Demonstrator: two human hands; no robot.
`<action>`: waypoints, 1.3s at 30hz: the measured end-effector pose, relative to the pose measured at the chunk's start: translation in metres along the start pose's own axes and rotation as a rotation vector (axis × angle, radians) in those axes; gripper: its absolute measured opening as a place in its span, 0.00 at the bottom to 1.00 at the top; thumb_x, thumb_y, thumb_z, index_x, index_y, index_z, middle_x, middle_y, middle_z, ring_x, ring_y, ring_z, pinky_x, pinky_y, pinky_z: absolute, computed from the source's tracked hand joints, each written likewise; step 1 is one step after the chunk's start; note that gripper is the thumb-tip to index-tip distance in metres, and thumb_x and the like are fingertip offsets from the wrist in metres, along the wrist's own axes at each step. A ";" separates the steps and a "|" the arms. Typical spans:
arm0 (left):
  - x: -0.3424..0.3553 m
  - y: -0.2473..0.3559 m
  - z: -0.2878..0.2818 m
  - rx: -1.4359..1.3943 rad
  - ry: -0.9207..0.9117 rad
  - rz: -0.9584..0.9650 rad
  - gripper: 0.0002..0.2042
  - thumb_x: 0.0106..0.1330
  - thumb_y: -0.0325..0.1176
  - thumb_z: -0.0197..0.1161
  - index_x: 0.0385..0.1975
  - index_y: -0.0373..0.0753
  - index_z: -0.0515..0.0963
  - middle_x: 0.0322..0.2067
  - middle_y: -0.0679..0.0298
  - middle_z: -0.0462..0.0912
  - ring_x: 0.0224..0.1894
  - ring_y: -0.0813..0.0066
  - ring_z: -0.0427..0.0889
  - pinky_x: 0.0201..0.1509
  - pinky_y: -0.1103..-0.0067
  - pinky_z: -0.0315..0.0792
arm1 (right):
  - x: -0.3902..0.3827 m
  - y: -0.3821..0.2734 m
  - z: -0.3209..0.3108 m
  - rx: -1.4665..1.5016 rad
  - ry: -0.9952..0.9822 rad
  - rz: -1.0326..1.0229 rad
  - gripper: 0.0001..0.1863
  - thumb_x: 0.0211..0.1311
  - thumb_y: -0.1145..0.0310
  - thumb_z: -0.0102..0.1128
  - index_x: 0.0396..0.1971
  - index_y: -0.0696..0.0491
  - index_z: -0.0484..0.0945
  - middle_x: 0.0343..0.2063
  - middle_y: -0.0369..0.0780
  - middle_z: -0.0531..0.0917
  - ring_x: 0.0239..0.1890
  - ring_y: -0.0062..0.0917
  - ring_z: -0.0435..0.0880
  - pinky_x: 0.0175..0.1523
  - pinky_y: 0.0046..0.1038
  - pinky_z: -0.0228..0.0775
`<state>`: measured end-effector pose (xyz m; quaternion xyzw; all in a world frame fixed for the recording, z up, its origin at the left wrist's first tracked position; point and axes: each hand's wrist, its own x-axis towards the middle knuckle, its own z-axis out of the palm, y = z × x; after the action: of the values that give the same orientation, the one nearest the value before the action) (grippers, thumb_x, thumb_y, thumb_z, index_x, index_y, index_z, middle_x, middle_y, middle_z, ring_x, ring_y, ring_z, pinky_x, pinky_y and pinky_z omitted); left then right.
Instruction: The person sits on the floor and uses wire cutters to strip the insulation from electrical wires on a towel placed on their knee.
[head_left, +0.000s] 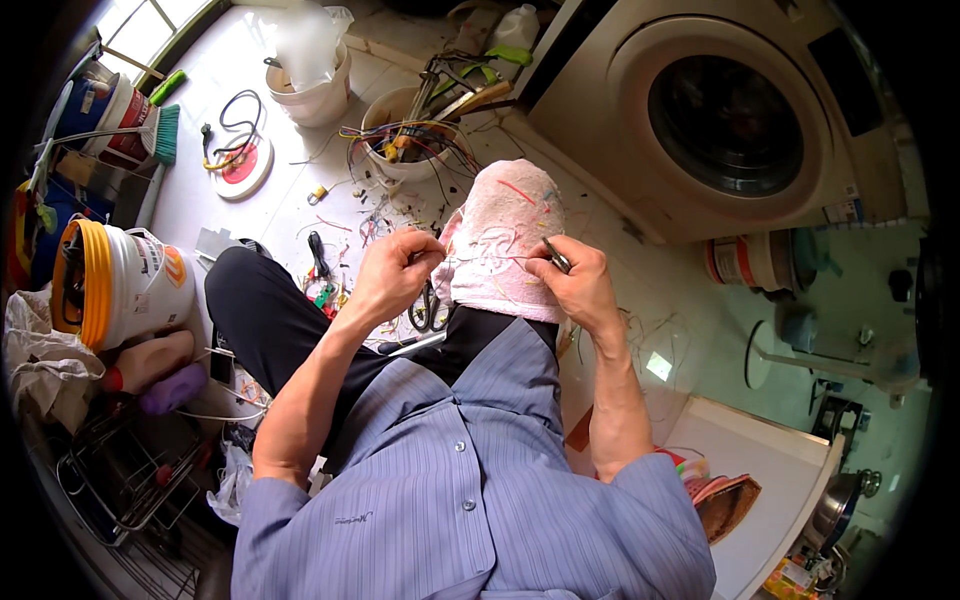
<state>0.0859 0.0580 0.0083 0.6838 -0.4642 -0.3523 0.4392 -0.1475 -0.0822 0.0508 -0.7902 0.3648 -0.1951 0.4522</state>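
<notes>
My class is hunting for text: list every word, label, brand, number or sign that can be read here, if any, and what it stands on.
Nothing is clear enough to quote.
Striped shirt: small dark script, too small to read surely.
White bucket: printing, tilted and too small.
Red-and-white bucket, upper left: printing, too blurred.
Washing machine: small label near its lower right edge, too blurred.

At the upper left there is a window (140,36), through which strong white light comes. The floor (600,265) is pale and laid with tiles. At the upper right stands a cream-coloured front-loading washing machine (725,125). Toward the right edge, the light becomes greenish and dimmer.
</notes>
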 end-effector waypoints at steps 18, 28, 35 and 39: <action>-0.018 -0.015 -0.033 -0.378 -0.149 -0.297 0.08 0.68 0.29 0.61 0.37 0.31 0.83 0.25 0.68 0.83 0.29 0.84 0.79 0.35 0.83 0.72 | 0.026 -0.031 0.015 -0.219 -0.158 -0.060 0.08 0.59 0.70 0.67 0.31 0.60 0.79 0.21 0.52 0.77 0.21 0.42 0.72 0.30 0.37 0.65; -0.043 -0.028 -0.040 0.145 0.121 0.279 0.04 0.63 0.25 0.65 0.35 0.35 0.82 0.29 0.60 0.85 0.31 0.66 0.83 0.38 0.75 0.75 | 0.036 -0.016 0.019 0.160 -0.385 0.244 0.07 0.61 0.70 0.64 0.27 0.59 0.80 0.18 0.29 0.74 0.24 0.13 0.70 0.28 0.24 0.60; -0.052 -0.033 -0.046 0.320 0.159 0.239 0.09 0.62 0.27 0.67 0.41 0.37 0.83 0.34 0.58 0.85 0.40 0.58 0.82 0.45 0.69 0.76 | 0.040 -0.024 0.018 0.122 -0.431 0.298 0.09 0.60 0.68 0.64 0.27 0.59 0.81 0.19 0.29 0.76 0.24 0.13 0.70 0.29 0.23 0.61; -0.060 0.004 -0.053 0.784 0.458 0.131 0.19 0.58 0.25 0.67 0.51 0.37 0.79 0.50 0.55 0.81 0.52 0.56 0.77 0.58 0.65 0.69 | 0.036 -0.023 0.022 -0.025 -0.374 0.193 0.11 0.59 0.67 0.63 0.27 0.61 0.81 0.19 0.32 0.77 0.24 0.15 0.72 0.30 0.25 0.64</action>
<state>0.1121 0.1286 0.0363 0.8279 -0.4956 0.0387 0.2597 -0.1005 -0.0894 0.0584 -0.7795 0.3510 0.0037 0.5188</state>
